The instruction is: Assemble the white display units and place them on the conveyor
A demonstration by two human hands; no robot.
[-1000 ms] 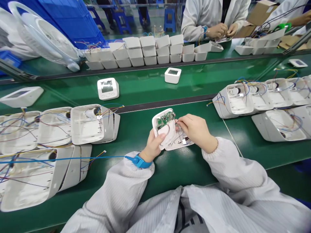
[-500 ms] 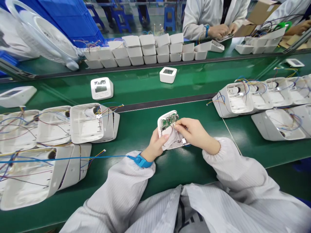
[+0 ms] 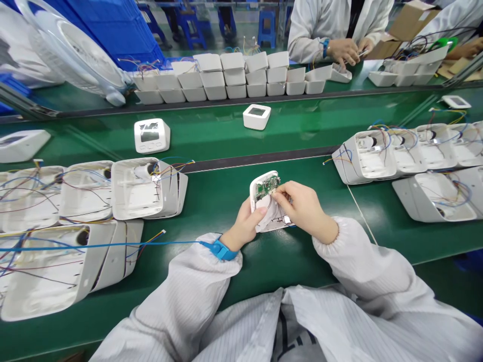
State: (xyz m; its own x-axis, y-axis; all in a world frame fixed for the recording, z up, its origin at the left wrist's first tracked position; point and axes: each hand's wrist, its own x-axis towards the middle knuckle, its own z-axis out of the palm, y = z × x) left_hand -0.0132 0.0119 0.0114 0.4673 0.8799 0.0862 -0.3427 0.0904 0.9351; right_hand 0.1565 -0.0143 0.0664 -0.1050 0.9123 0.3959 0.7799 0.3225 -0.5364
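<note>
A white device housing (image 3: 265, 213) is tilted up above the green bench (image 3: 226, 201), its open side showing a green circuit board (image 3: 267, 186). My left hand (image 3: 244, 224) grips the housing by its left side, thumb across the front. A blue wrist strap (image 3: 222, 249) with a blue cord circles that wrist. My right hand (image 3: 298, 205) is pinched at the right edge of the circuit board. Its fingertips hide whatever small part lies between them. A small white connector (image 3: 287, 219) shows below the right fingers.
Wired white shells (image 3: 138, 188) stand in rows at the left, more shells (image 3: 375, 156) at the right. Two finished-looking white units with screens (image 3: 152, 137) sit beyond a dark strip. Stacked shells (image 3: 236, 75), a white fan (image 3: 75, 48) and a co-worker's hands (image 3: 345, 51) are farther back.
The housing and both hands are slightly farther right in the view. The two white units on the far strip have shifted left. The co-worker's hands have changed position.
</note>
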